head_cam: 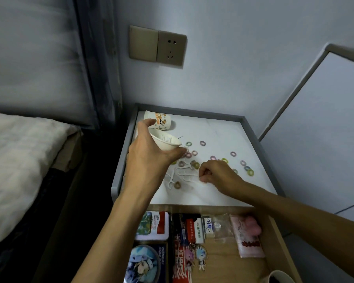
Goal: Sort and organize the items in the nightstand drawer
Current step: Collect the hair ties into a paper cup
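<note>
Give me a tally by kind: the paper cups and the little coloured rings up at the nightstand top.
Paper cups: 2 (printed cup on its side; white cup in the left hand)
Coloured rings: 16 showing; the right hand may hide more
Total: 18

I see a wall socket (171,49) high above the left fingers (173,155) and a bed (18,152) well to their left.
</note>
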